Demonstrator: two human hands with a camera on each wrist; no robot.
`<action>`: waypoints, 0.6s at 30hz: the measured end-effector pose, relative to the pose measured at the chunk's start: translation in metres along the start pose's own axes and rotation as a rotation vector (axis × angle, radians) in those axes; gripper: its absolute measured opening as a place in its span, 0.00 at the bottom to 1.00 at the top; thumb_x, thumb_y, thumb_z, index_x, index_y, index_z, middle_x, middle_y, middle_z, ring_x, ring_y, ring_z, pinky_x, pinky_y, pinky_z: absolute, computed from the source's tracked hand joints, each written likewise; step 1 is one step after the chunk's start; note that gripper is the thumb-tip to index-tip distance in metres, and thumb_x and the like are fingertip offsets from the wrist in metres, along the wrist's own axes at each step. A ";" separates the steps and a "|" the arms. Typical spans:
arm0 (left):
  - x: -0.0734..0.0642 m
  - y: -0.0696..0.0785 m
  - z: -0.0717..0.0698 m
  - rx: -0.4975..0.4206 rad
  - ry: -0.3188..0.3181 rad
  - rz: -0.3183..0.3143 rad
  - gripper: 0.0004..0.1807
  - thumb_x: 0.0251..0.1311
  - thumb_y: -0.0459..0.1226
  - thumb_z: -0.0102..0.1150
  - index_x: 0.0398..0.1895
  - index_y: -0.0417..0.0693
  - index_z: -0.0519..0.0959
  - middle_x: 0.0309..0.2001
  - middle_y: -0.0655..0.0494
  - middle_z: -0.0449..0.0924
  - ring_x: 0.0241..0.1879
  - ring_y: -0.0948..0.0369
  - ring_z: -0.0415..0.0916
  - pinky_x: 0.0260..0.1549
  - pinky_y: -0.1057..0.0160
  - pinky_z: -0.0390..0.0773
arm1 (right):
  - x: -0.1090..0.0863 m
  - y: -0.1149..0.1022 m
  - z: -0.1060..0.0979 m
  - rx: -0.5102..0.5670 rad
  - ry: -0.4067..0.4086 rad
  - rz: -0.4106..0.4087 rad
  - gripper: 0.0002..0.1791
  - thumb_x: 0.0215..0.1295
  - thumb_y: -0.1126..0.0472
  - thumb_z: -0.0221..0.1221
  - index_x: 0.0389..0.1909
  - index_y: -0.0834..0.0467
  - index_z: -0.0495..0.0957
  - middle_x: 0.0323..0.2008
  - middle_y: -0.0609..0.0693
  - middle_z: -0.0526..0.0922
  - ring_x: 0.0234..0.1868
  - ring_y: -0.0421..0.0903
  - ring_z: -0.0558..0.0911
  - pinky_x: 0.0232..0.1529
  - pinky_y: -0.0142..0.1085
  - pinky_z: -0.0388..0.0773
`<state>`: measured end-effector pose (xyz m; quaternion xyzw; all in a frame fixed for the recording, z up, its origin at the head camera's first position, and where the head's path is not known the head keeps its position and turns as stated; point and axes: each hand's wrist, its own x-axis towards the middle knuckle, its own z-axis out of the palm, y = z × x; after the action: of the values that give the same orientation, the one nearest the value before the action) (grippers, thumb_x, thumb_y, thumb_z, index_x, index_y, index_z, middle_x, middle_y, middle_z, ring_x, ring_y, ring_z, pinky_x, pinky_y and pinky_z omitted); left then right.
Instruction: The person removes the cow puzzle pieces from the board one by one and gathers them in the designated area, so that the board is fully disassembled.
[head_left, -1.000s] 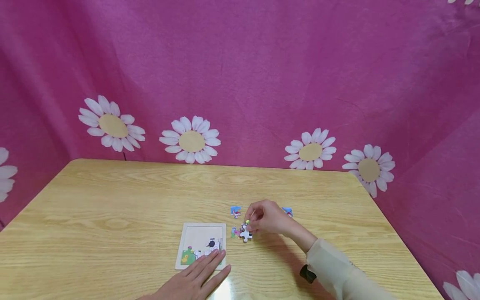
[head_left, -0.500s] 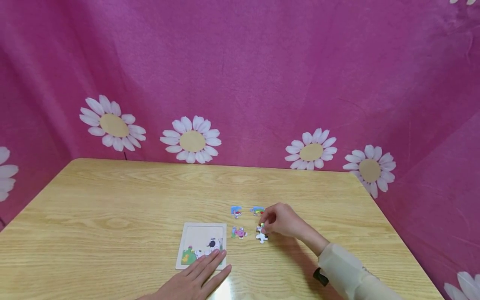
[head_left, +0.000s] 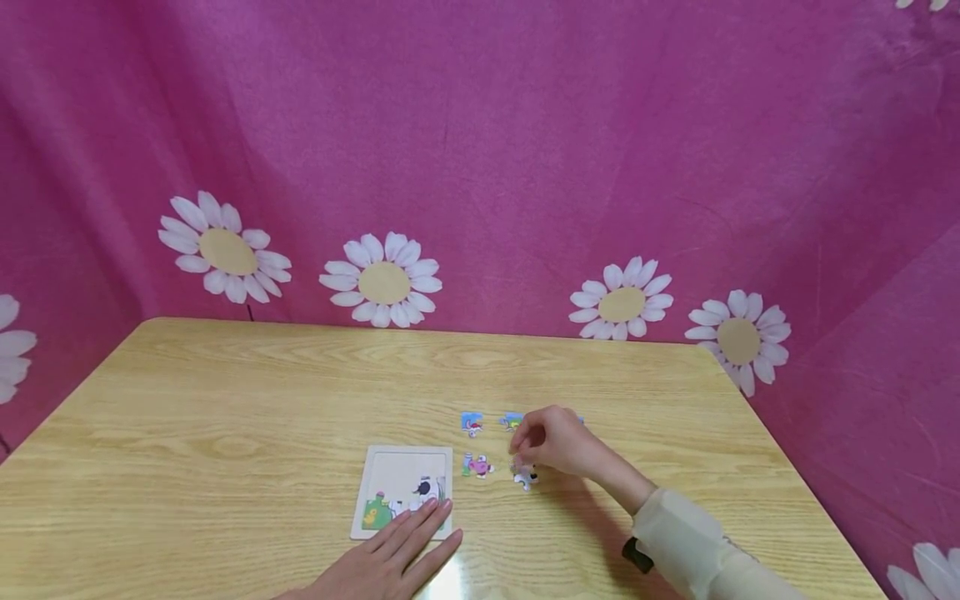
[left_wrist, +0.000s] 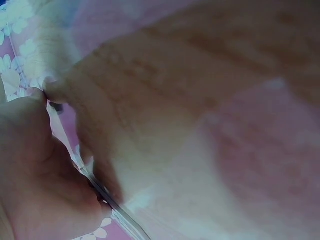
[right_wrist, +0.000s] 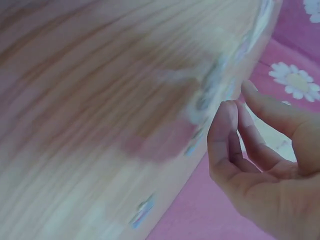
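My left hand (head_left: 390, 550) lies with straight fingers over the lower right of a pale puzzle tray (head_left: 397, 475), covering part of the pieces fitted along its bottom. A white and black jigsaw piece (head_left: 526, 481) lies on the table right of the tray. Just above it hovers my right hand (head_left: 558, 442), partly hiding the piece. In the right wrist view, a gap shows between the thumb and the bent fingers of the right hand (right_wrist: 265, 170), with nothing between them. The left wrist view shows the left hand (left_wrist: 40, 165) close up, its fingertips hidden.
A pink jigsaw piece (head_left: 479, 467) lies between the tray and the white piece. Behind stand two blue-topped pieces, a left piece (head_left: 472, 423) and a middle piece (head_left: 512, 421); another is nearly hidden behind the right hand. A pink flowered curtain (head_left: 487, 167) backs the wooden table (head_left: 262, 400).
My right hand has carried the white and black piece rightward, away from the pink piece, and let go of it. The left hand has stayed on the tray.
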<state>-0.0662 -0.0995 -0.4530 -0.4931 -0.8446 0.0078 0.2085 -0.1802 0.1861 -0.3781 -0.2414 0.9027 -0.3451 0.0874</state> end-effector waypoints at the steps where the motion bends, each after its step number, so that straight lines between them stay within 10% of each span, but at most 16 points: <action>1: 0.000 0.000 -0.001 -0.003 -0.014 -0.003 0.42 0.69 0.66 0.34 0.75 0.47 0.60 0.73 0.43 0.58 0.71 0.53 0.58 0.70 0.65 0.29 | 0.001 -0.004 0.002 0.018 -0.008 -0.004 0.04 0.55 0.71 0.69 0.29 0.63 0.83 0.23 0.44 0.81 0.23 0.36 0.75 0.25 0.28 0.72; 18: -0.013 0.011 0.005 0.085 0.084 -0.063 0.40 0.68 0.67 0.35 0.73 0.53 0.63 0.72 0.48 0.62 0.71 0.58 0.57 0.71 0.65 0.38 | 0.032 -0.061 0.049 0.115 -0.157 -0.104 0.02 0.56 0.72 0.68 0.29 0.64 0.84 0.23 0.49 0.85 0.23 0.32 0.78 0.26 0.26 0.74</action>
<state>-0.0532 -0.1042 -0.4646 -0.4567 -0.8492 0.0166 0.2646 -0.1698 0.1026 -0.3738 -0.3086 0.8582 -0.3803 0.1537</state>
